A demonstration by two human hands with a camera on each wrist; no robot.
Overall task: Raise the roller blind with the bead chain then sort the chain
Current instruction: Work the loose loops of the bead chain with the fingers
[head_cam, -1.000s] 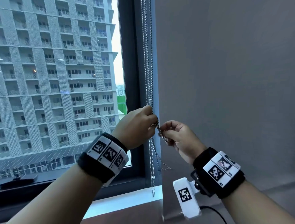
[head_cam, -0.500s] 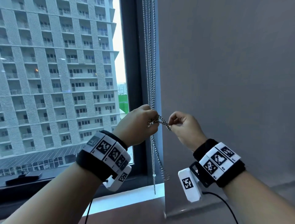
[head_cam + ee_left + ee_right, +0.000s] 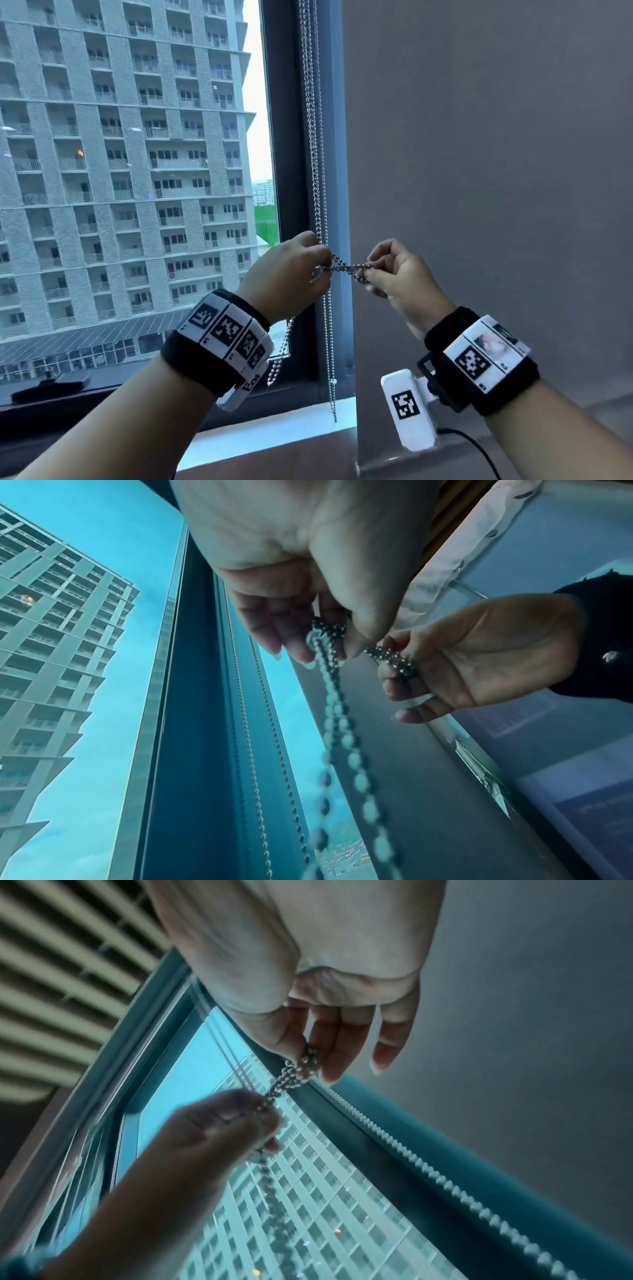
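Note:
Silver bead chains point(image 3: 317, 137) hang along the dark window frame, beside the grey roller blind point(image 3: 479, 171) that covers the right side. My left hand point(image 3: 322, 270) grips the chains at mid height. My right hand point(image 3: 368, 270) pinches a twisted bunch of chain point(image 3: 346, 267) that stretches level between both hands. A slack loop point(image 3: 281, 356) dangles under the left wrist. In the left wrist view my left hand point(image 3: 329, 642) holds the chain point(image 3: 342, 737) with thumb and fingers. In the right wrist view my right hand point(image 3: 308, 1056) pinches the twisted chain point(image 3: 284, 1080), which runs to the left hand point(image 3: 222, 1123).
The window frame point(image 3: 287, 137) stands left of the chains, with a white sill point(image 3: 274, 431) below. A dark flat object point(image 3: 51, 383) lies on the ledge at the lower left. A black cable point(image 3: 476, 448) trails from my right wrist.
My hands have drawn apart, the right one moving right and up. The bunched chain now stretches level between them, and the slack loop has swung left under the left wrist.

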